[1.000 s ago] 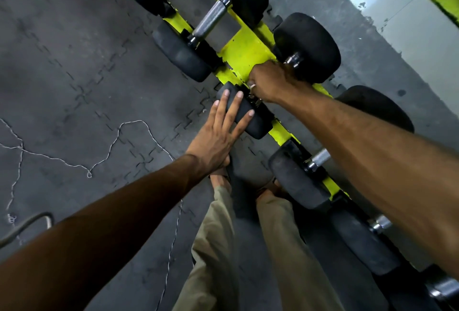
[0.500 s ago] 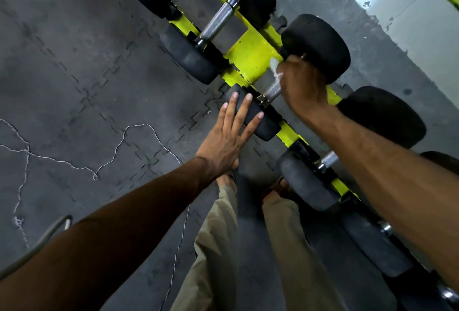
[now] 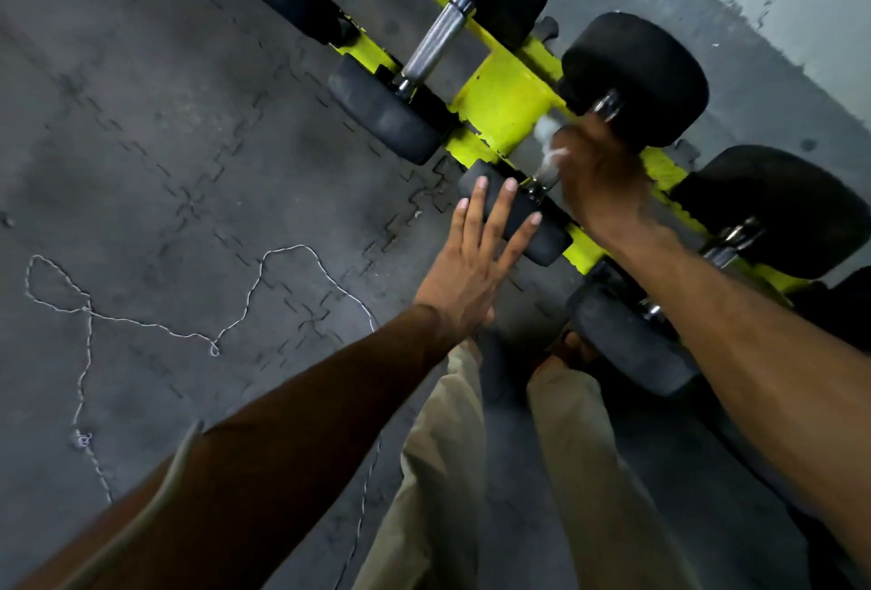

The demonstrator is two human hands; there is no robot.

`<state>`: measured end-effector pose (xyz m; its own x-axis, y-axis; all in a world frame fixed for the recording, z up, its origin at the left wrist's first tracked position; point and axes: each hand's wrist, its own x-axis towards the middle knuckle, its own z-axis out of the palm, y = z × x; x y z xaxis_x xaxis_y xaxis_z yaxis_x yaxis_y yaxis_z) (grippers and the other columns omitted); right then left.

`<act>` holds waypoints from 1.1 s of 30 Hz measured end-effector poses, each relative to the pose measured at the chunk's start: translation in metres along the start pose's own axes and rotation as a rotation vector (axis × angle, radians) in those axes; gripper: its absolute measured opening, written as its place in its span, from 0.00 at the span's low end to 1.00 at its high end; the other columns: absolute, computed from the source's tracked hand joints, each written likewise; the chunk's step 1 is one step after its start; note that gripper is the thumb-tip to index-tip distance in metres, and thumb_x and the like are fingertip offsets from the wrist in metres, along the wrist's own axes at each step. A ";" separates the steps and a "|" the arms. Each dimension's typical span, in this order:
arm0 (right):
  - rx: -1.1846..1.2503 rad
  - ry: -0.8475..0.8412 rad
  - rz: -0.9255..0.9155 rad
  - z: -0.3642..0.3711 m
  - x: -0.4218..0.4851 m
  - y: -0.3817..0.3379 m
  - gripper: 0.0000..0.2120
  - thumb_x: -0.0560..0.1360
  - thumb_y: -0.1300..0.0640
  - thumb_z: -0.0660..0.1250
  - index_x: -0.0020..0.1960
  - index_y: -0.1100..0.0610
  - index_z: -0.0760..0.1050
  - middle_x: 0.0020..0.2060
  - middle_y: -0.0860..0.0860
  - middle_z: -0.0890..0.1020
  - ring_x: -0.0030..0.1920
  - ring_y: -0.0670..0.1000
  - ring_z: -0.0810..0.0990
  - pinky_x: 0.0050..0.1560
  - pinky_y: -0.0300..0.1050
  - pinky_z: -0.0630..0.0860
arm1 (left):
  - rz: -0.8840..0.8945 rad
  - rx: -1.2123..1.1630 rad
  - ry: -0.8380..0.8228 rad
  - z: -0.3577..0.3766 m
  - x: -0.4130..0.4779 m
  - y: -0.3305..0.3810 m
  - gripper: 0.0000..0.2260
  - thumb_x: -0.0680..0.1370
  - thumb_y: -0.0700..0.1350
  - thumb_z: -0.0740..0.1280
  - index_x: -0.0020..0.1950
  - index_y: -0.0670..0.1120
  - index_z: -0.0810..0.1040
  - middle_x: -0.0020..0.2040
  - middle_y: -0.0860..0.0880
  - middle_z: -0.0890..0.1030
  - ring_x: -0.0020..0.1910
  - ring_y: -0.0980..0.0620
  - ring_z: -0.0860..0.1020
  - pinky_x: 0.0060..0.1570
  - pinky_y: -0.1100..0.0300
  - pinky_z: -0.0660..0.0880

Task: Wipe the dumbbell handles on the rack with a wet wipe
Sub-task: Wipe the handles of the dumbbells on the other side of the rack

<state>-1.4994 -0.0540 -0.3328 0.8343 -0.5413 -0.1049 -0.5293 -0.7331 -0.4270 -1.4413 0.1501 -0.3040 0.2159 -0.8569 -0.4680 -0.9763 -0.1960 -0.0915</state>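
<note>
Right hand [image 3: 601, 177] is curled round the dumbbell handle [image 3: 543, 175] on the yellow rack [image 3: 504, 111], with the wet wipe [image 3: 546, 137] bunched under the fingers and a white bit poking out. Left hand [image 3: 464, 276] lies flat on that dumbbell's near rubber head [image 3: 528, 224], fingers straight and spread, bracing it. Risky bit imo: a wipe bunched like that could slip out, or skip the handle's underside (can't see that side at all). And if the bracing hand lifts, the dumbbell might roll off its cradle toward the feet [image 3: 572, 350] just below
</note>
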 end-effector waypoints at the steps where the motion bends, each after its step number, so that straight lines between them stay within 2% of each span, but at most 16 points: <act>1: 0.006 0.091 0.113 0.000 0.003 0.005 0.10 0.80 0.54 0.59 0.53 0.56 0.77 0.55 0.59 0.77 0.47 0.64 0.77 0.38 0.54 0.70 | 0.002 0.001 -0.011 -0.001 0.000 0.000 0.64 0.68 0.66 0.75 0.84 0.44 0.32 0.81 0.29 0.34 0.80 0.23 0.41 0.79 0.32 0.51; 2: 0.027 0.146 0.195 0.002 0.003 0.004 0.09 0.79 0.55 0.59 0.53 0.56 0.77 0.55 0.60 0.77 0.49 0.64 0.77 0.39 0.53 0.67 | 0.006 -0.004 -0.014 0.000 0.000 -0.001 0.64 0.68 0.66 0.75 0.84 0.44 0.32 0.81 0.29 0.34 0.80 0.23 0.41 0.79 0.32 0.50; 3: 0.048 0.147 0.194 0.007 0.001 -0.002 0.08 0.79 0.56 0.61 0.52 0.57 0.77 0.54 0.60 0.78 0.48 0.64 0.77 0.40 0.53 0.68 | 0.009 -0.015 -0.013 0.001 -0.001 -0.002 0.64 0.68 0.65 0.75 0.84 0.44 0.33 0.81 0.29 0.34 0.80 0.23 0.41 0.79 0.32 0.50; 6: 0.036 -0.048 -0.051 0.018 -0.014 -0.014 0.05 0.80 0.55 0.63 0.50 0.54 0.77 0.51 0.57 0.77 0.44 0.64 0.79 0.37 0.56 0.75 | 0.011 -0.038 -0.012 0.004 -0.003 -0.004 0.65 0.66 0.63 0.77 0.84 0.45 0.33 0.81 0.30 0.34 0.80 0.24 0.40 0.80 0.32 0.48; 7: 0.034 -0.056 -0.046 0.014 -0.010 -0.008 0.06 0.81 0.54 0.62 0.51 0.54 0.76 0.52 0.57 0.77 0.45 0.64 0.79 0.38 0.57 0.76 | 0.013 -0.037 -0.014 0.004 -0.003 -0.003 0.65 0.66 0.63 0.77 0.84 0.45 0.33 0.81 0.30 0.34 0.80 0.24 0.40 0.80 0.32 0.48; 10: 0.086 0.123 0.164 0.006 0.006 0.006 0.08 0.80 0.56 0.60 0.53 0.56 0.77 0.57 0.60 0.77 0.51 0.64 0.78 0.44 0.55 0.73 | 0.013 -0.026 -0.020 0.001 0.000 -0.004 0.67 0.65 0.66 0.77 0.84 0.44 0.33 0.81 0.29 0.34 0.80 0.23 0.40 0.79 0.32 0.49; 11: 0.089 0.116 0.161 0.009 0.003 0.002 0.07 0.80 0.57 0.61 0.53 0.57 0.76 0.57 0.60 0.77 0.51 0.64 0.78 0.44 0.55 0.73 | 0.012 -0.031 -0.024 0.001 0.000 -0.005 0.67 0.65 0.66 0.77 0.84 0.44 0.33 0.81 0.29 0.34 0.80 0.23 0.40 0.79 0.32 0.50; 13: 0.080 0.017 0.018 0.020 -0.012 -0.012 0.07 0.79 0.56 0.61 0.52 0.56 0.76 0.53 0.59 0.76 0.47 0.64 0.78 0.40 0.57 0.75 | 0.010 -0.039 -0.031 0.002 -0.003 -0.006 0.67 0.65 0.66 0.77 0.84 0.44 0.32 0.81 0.29 0.33 0.80 0.23 0.40 0.79 0.32 0.50; 15: 0.103 -0.005 -0.012 0.021 -0.016 -0.009 0.06 0.78 0.55 0.61 0.51 0.56 0.75 0.52 0.58 0.76 0.47 0.64 0.77 0.40 0.56 0.74 | 0.016 -0.038 -0.026 0.002 -0.003 -0.004 0.67 0.66 0.66 0.77 0.83 0.44 0.31 0.81 0.29 0.33 0.80 0.23 0.40 0.79 0.32 0.50; 18: 0.184 0.197 0.244 0.018 0.000 0.002 0.07 0.77 0.60 0.61 0.52 0.60 0.75 0.53 0.61 0.79 0.51 0.63 0.77 0.46 0.52 0.67 | 0.018 -0.043 -0.016 0.001 -0.001 -0.005 0.66 0.66 0.65 0.77 0.83 0.44 0.31 0.80 0.29 0.33 0.80 0.23 0.40 0.79 0.33 0.51; 21: 0.366 0.374 0.514 0.028 0.000 -0.013 0.08 0.75 0.62 0.63 0.52 0.62 0.75 0.50 0.59 0.81 0.51 0.59 0.78 0.48 0.46 0.68 | 0.016 -0.048 -0.019 0.002 -0.002 -0.005 0.66 0.67 0.63 0.76 0.83 0.44 0.30 0.80 0.29 0.32 0.80 0.23 0.40 0.79 0.32 0.51; 23: 0.490 0.439 0.653 0.032 0.002 -0.020 0.08 0.75 0.61 0.65 0.52 0.63 0.76 0.49 0.58 0.83 0.49 0.57 0.79 0.47 0.41 0.68 | 0.020 -0.041 -0.012 0.002 -0.002 -0.004 0.65 0.68 0.63 0.76 0.83 0.43 0.30 0.80 0.29 0.33 0.80 0.23 0.40 0.79 0.33 0.51; 28: 0.716 0.487 0.955 0.041 0.022 -0.016 0.08 0.75 0.57 0.66 0.50 0.61 0.79 0.49 0.58 0.84 0.49 0.57 0.81 0.48 0.43 0.70 | 0.022 -0.058 0.016 0.006 -0.003 -0.006 0.60 0.71 0.58 0.74 0.82 0.43 0.29 0.79 0.29 0.31 0.80 0.23 0.42 0.79 0.33 0.52; 30: 1.000 0.507 1.077 0.044 0.025 -0.015 0.07 0.73 0.58 0.65 0.48 0.57 0.80 0.47 0.56 0.84 0.45 0.54 0.81 0.48 0.46 0.77 | 0.023 -0.049 0.011 0.007 -0.003 -0.006 0.62 0.71 0.59 0.74 0.81 0.42 0.28 0.79 0.29 0.31 0.80 0.23 0.42 0.79 0.32 0.52; 33: 1.629 0.479 1.134 0.043 0.040 0.000 0.12 0.78 0.66 0.58 0.55 0.61 0.78 0.48 0.60 0.83 0.44 0.57 0.84 0.53 0.53 0.82 | 0.026 -0.028 0.009 0.007 -0.002 -0.006 0.60 0.72 0.58 0.72 0.81 0.42 0.27 0.79 0.28 0.32 0.80 0.22 0.42 0.79 0.32 0.51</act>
<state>-1.4595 -0.0580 -0.3762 0.0544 -0.6385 -0.7677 0.1507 0.7652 -0.6258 -1.4356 0.1562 -0.3089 0.1905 -0.8662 -0.4620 -0.9809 -0.1868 -0.0542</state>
